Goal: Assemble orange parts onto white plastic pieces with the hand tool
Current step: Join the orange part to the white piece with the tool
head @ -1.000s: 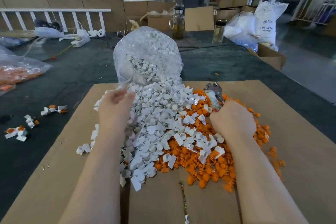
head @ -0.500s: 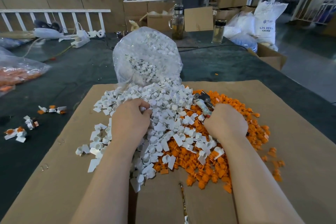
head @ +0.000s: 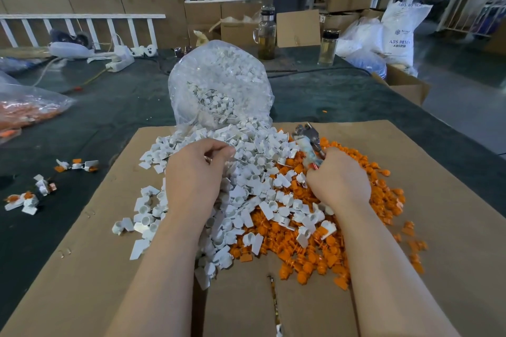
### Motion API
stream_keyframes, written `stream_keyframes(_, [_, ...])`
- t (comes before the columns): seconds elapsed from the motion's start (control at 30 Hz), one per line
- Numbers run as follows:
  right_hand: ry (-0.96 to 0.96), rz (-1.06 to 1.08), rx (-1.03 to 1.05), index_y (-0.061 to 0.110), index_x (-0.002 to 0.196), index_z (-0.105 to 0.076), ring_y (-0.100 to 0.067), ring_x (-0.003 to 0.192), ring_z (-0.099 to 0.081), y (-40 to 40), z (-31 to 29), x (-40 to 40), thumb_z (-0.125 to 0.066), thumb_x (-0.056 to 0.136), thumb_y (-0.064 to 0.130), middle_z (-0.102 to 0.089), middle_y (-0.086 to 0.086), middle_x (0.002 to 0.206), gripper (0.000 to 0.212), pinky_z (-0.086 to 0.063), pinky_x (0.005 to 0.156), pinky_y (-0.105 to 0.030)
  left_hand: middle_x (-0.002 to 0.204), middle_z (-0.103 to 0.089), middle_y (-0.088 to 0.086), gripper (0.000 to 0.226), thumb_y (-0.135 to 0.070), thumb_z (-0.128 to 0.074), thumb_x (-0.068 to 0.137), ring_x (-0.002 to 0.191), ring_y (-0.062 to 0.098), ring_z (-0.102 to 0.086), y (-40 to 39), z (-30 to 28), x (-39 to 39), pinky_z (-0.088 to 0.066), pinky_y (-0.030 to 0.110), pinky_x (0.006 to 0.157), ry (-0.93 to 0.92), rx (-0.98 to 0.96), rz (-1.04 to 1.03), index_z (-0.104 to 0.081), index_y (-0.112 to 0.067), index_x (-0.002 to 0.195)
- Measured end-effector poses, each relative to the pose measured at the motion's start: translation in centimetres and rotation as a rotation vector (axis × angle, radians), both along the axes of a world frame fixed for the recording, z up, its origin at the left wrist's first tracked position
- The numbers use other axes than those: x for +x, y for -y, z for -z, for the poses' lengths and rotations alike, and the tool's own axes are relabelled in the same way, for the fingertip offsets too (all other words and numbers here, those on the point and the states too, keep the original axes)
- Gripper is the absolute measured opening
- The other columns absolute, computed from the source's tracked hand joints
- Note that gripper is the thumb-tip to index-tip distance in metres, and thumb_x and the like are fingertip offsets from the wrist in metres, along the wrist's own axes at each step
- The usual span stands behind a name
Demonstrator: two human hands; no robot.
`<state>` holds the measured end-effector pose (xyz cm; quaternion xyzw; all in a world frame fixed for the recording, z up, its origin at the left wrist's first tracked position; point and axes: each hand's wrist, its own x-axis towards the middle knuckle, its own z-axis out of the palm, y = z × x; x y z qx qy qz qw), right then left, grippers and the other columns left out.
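Over the white heap on the cardboard sheet (head: 410, 200), your left hand (head: 195, 180) now sits with fingers curled inward, thumb and forefinger pinched at the far side; whether a white plastic piece is caught there cannot be told. A second ago that hand reached farther left and away from you, at the mouth of the clear bag (head: 219, 85); it has since drawn back toward you and closed. Your right hand (head: 338, 179) grips the hand tool (head: 309, 142), its metal head pointing up and away beyond your knuckles, and has slid nearer you across the orange parts (head: 301, 254), which lie beneath and right of that hand. White plastic pieces (head: 260, 180) fill the space between both hands and spill from the bag ahead of your left. Judged from this, you are selecting a white piece to bring to the tool; no joining shows yet. Left of your left hand, on the dark bench (head: 95, 117), a few joined pieces (head: 27, 200) lie scattered
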<state>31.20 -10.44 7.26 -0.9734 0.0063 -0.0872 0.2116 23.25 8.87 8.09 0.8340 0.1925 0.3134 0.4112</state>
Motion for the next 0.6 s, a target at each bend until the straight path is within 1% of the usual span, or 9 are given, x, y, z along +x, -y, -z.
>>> stream_keyframes(0.07, [0.010, -0.025, 0.054, 0.022, 0.095, -0.050, -0.010, 0.061, -0.046, 0.0, -0.1, 0.1, -0.060, 0.090, 0.035, -0.049, 0.006, 0.074, 0.017, -0.030, 0.045, -0.024, 0.074, -0.067, -0.022, 0.004, -0.037, -0.073, 0.087, 0.066, -0.007, -0.059, 0.2, -0.1, 0.0, -0.040, 0.014, 0.058, 0.033, -0.068, 0.037, -0.073, -0.040, 0.085])
stream_keyframes(0.13, [0.031, -0.063, 0.122, 0.021, 0.090, -0.052, -0.010, 0.060, -0.048, 0.0, -0.1, 0.2, -0.059, 0.090, 0.031, -0.052, 0.005, 0.073, 0.012, -0.030, 0.046, -0.024, 0.078, -0.069, -0.017, 0.007, -0.034, -0.073, 0.087, 0.068, 0.002, -0.064, 0.3, -0.1, 0.1, -0.048, 0.020, 0.065, 0.055, -0.149, 0.080, -0.074, -0.039, 0.092])
stream_keyframes(0.17, [0.043, -0.089, 0.172, 0.020, 0.088, -0.054, -0.010, 0.059, -0.049, 0.0, -0.1, 0.2, -0.058, 0.090, 0.028, -0.054, 0.004, 0.072, 0.010, -0.030, 0.046, -0.023, 0.079, -0.069, -0.015, 0.011, -0.032, -0.073, 0.088, 0.068, 0.006, -0.066, 0.4, -0.1, 0.1, -0.050, 0.021, 0.065, 0.061, -0.178, 0.102, -0.074, -0.039, 0.096])
stream_keyframes(0.23, [0.067, -0.142, 0.307, 0.019, 0.084, -0.057, -0.012, 0.056, -0.050, -0.1, -0.3, 0.1, -0.057, 0.089, 0.024, -0.056, 0.003, 0.069, 0.007, -0.030, 0.047, -0.023, 0.079, -0.070, -0.012, 0.017, -0.028, -0.071, 0.090, 0.068, 0.009, -0.065, 0.7, -0.3, 0.2, -0.049, 0.014, 0.061, 0.067, -0.202, 0.149, -0.072, -0.038, 0.104])
stream_keyframes(0.33, [0.091, -0.217, 0.507, 0.018, 0.085, -0.060, -0.013, 0.053, -0.050, -0.5, -0.5, -0.1, -0.058, 0.091, 0.023, -0.058, 0.001, 0.065, 0.008, -0.035, 0.046, -0.026, 0.087, -0.070, -0.006, 0.024, -0.025, -0.072, 0.090, 0.071, 0.008, -0.063, 1.1, -0.5, 0.2, -0.045, 0.009, 0.060, 0.086, -0.234, 0.201, -0.069, -0.035, 0.112])
stream_keyframes(0.4, [0.094, -0.259, 0.568, 0.019, 0.084, -0.061, -0.010, 0.050, -0.046, -0.8, -0.5, -0.2, -0.059, 0.092, 0.024, -0.056, 0.002, 0.063, 0.010, -0.035, 0.045, -0.027, 0.088, -0.070, 0.000, 0.021, -0.025, -0.075, 0.088, 0.069, 0.007, -0.059, 1.5, -0.5, 0.2, -0.042, 0.009, 0.058, 0.109, -0.292, 0.213, -0.066, -0.031, 0.106])
stream_keyframes(0.47, [0.097, -0.287, 0.565, 0.019, 0.084, -0.061, -0.008, 0.050, -0.045, -1.1, -0.5, -0.4, -0.059, 0.093, 0.025, -0.054, 0.004, 0.063, 0.011, -0.034, 0.046, -0.026, 0.087, -0.071, 0.002, 0.019, -0.024, -0.077, 0.086, 0.070, 0.009, -0.059, 1.9, -0.6, 0.3, -0.043, 0.015, 0.060, 0.132, -0.344, 0.223, -0.063, -0.029, 0.097])
stream_keyframes(0.53, [0.095, -0.314, 0.565, 0.020, 0.088, -0.061, -0.009, 0.053, -0.049, -1.5, -0.5, -0.6, -0.059, 0.093, 0.025, -0.058, 0.005, 0.068, 0.008, -0.038, 0.048, -0.027, 0.084, -0.071, 0.002, 0.018, -0.022, -0.078, 0.084, 0.071, 0.010, -0.061, 2.2, -0.7, 0.2, -0.046, 0.018, 0.060, 0.151, -0.363, 0.232, -0.063, -0.029, 0.091])
stream_keyframes(0.6, [0.098, -0.338, 0.576, 0.020, 0.095, -0.062, -0.010, 0.059, -0.055, -1.9, -0.6, -0.8, -0.059, 0.093, 0.024, -0.063, 0.006, 0.076, 0.006, -0.044, 0.051, -0.026, 0.085, -0.072, 0.003, 0.018, -0.020, -0.079, 0.083, 0.075, 0.013, -0.066, 2.4, -0.8, 0.1, -0.052, 0.018, 0.062, 0.173, -0.392, 0.250, -0.066, -0.029, 0.091])
